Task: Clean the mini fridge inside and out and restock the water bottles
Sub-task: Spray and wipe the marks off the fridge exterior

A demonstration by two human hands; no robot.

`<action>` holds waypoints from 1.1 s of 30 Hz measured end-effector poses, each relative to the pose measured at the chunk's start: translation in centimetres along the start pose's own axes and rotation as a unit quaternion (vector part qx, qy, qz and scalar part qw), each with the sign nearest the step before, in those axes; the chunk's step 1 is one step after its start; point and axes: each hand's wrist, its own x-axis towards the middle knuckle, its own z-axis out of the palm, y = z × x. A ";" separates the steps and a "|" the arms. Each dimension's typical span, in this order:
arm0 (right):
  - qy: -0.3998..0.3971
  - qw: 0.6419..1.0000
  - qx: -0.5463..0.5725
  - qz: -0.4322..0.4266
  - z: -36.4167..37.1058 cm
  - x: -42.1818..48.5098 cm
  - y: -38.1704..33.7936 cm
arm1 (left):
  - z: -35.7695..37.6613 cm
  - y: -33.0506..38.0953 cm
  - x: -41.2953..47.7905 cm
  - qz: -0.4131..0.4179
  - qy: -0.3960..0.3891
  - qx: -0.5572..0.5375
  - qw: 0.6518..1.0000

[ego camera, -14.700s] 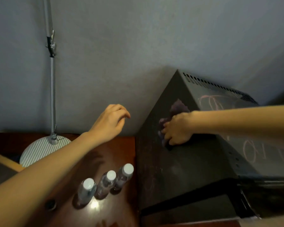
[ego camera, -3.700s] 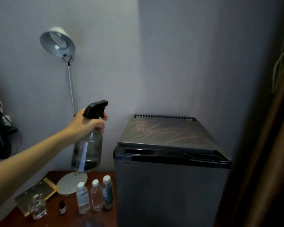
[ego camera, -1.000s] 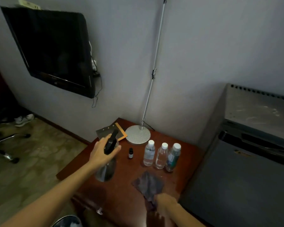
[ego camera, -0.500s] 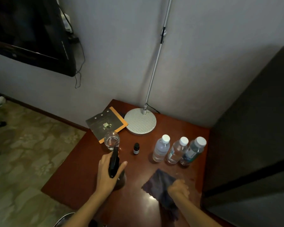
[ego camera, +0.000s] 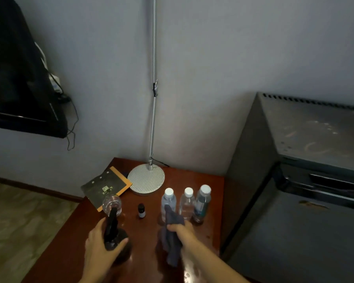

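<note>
The dark grey mini fridge [ego camera: 307,231] stands at the right with its door closed, and smudges show on its top. Three water bottles [ego camera: 186,203] with white caps stand in a row on the red-brown table [ego camera: 192,176]. My left hand [ego camera: 99,247] wraps around the spray bottle [ego camera: 112,231], which rests on the table with its black trigger head pointing away. My right hand [ego camera: 181,229] grips a dark cloth [ego camera: 171,237] lifted off the table, just in front of the bottles.
A lamp's round white base [ego camera: 146,181] and tall pole sit at the table's back. A notebook [ego camera: 106,185], a drinking glass [ego camera: 111,205] and a small dark vial [ego camera: 141,210] lie left of the bottles. A wall-mounted TV [ego camera: 18,78] hangs at the left.
My right hand has picked the cloth up off the table. My left hand still holds the spray bottle standing on the table. The view has tilted up, bringing the fridge top and door back in.
</note>
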 end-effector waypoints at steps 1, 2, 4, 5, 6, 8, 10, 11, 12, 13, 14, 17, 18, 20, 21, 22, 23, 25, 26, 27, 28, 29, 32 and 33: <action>-0.016 0.999 0.029 -0.004 -0.2 -1.2 -1.0 | -0.2 1.0 -0.9 -0.004 0.016 0.022 1.000; -0.029 0.998 0.052 -0.009 -0.4 -2.2 -1.9 | -0.4 2.4 -1.9 0.001 0.035 0.028 0.999; -0.063 0.991 0.119 -0.026 -1.0 -4.7 -4.3 | -0.7 5.7 -3.6 0.044 0.078 0.011 0.996; -0.073 0.985 0.150 -0.043 -1.3 -6.1 -5.7 | -1.1 7.8 -4.4 0.073 0.097 -0.002 0.993; -0.071 0.980 0.172 -0.065 -1.8 -7.6 -7.3 | -1.4 10.0 -4.9 0.104 0.115 -0.016 0.988; -0.080 0.962 0.222 -0.134 -3.3 -10.6 -10.9 | -1.9 14.9 -6.0 0.182 0.135 -0.039 0.973; -0.114 0.932 0.286 -0.191 -5.5 -14.1 -14.7 | -2.3 20.2 -7.1 0.265 0.135 -0.059 0.953; -0.121 0.918 0.308 -0.218 -7.0 -16.0 -16.6 | -2.4 22.8 -7.8 0.303 0.125 -0.063 0.943; -0.115 0.907 0.316 -0.253 -8.8 -18.2 -18.6 | -2.5 25.4 -8.5 0.339 0.109 -0.058 0.933; -0.094 0.900 0.311 -0.291 -10.8 -20.1 -20.4 | -2.4 27.8 -9.2 0.377 0.088 -0.048 0.921; -0.064 0.893 0.292 -0.337 -12.9 -21.7 -21.9 | -2.2 30.1 -10.0 0.409 0.064 -0.034 0.910; 0.098 0.866 0.130 -0.473 -19.9 -26.0 -24.6 | -1.0 35.6 -11.4 0.470 0.000 0.009 0.882; 0.156 0.848 0.046 -0.504 -22.0 -26.7 -24.8 | -0.4 37.0 -11.8 0.477 -0.016 0.021 0.879; 0.218 0.806 -0.121 -0.537 -25.5 -27.0 -24.5 | 0.9 39.1 -12.3 0.473 -0.041 0.034 0.880; 0.226 0.788 -0.207 -0.534 -26.6 -26.5 -23.9 | 1.5 39.8 -12.6 0.467 -0.048 0.035 0.882; 0.223 0.771 -0.300 -0.516 -27.4 -25.7 -23.2 | 2.0 40.5 -12.8 0.461 -0.050 0.037 0.885; 0.203 0.754 -0.400 -0.481 -27.7 -24.4 -22.2 | 2.5 41.0 -12.9 0.455 -0.047 0.042 0.888; 0.135 0.705 -0.573 -0.396 -27.2 -22.0 -20.2 | 3.3 41.8 -12.7 0.445 -0.030 0.052 0.893; 0.115 0.676 -0.619 -0.383 -26.7 -21.0 -19.6 | 3.6 42.1 -12.4 0.444 -0.018 0.058 0.894; 0.109 0.657 -0.636 -0.390 -26.2 -20.3 -19.5 | 3.8 42.3 -12.1 0.445 -0.005 0.063 0.893; 0.106 0.655 -0.632 -0.400 -25.7 -19.8 -19.7 | 4.1 42.4 -11.7 0.446 0.010 0.063 0.893; 0.098 0.661 -0.623 -0.407 -25.2 -19.5 -20.3 | 4.4 42.5 -11.2 0.446 0.026 0.057 0.893; 0.056 0.682 -0.612 -0.396 -23.6 -18.3 -22.3 | 5.5 42.7 -9.7 0.423 0.055 0.026 0.904; 0.046 0.687 -0.610 -0.391 -23.2 -17.7 -23.0 | 6.0 42.8 -9.0 0.416 0.056 0.017 0.907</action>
